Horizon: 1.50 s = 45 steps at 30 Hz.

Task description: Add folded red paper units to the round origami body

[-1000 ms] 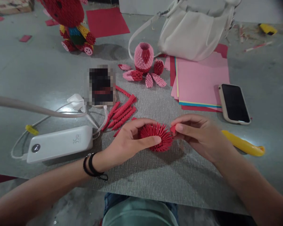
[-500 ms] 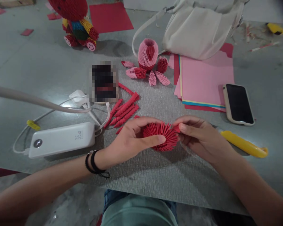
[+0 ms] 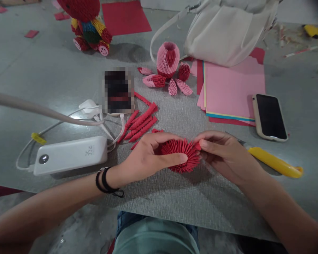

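Head view: a round red modular-origami piece is held over the tabletop, left of the yellow cutter, clasped by the left hand, apparently so that it is steadied and its right rim exposed. Near that rim, a small red paper unit is pinched by the right hand. Red folded-paper stacks are laid farther left of the cutter, presumably for easy reach. Densely packed, pointed spikes are fanned around the piece's centre

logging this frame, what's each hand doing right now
Left hand: closed around the spiky red paper ring, thumb on top.
Right hand: closed, pinching a small red paper piece at the ring's edge.
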Available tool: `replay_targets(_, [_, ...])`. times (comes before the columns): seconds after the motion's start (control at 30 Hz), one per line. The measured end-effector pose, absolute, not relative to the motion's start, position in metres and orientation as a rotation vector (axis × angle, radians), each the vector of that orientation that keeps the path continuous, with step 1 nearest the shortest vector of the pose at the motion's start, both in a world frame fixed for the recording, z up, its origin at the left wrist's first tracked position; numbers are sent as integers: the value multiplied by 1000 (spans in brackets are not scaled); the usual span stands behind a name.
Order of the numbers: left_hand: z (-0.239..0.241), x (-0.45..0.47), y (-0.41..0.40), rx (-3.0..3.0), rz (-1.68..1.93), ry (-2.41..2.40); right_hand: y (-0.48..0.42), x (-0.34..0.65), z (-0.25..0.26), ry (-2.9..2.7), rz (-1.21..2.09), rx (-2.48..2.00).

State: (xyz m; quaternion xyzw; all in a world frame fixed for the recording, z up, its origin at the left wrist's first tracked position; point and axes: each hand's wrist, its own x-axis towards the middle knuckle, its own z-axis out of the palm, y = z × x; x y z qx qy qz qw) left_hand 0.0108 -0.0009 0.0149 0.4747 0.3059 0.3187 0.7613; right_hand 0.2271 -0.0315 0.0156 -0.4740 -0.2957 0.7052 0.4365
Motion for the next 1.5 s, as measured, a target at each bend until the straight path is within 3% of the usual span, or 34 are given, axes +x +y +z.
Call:
replay_targets(0.27, [15,12,-1,1113,695,720,-33,230,14,-834,1724,-1177])
replay_targets(0.8, [6,11,-3,1431,710,832,-43,224,14,-1284,1255,-1412])
replay_targets(1.5, [7,11,-5,1437,588,777,-15,231,20,-1615,1345,-1335])
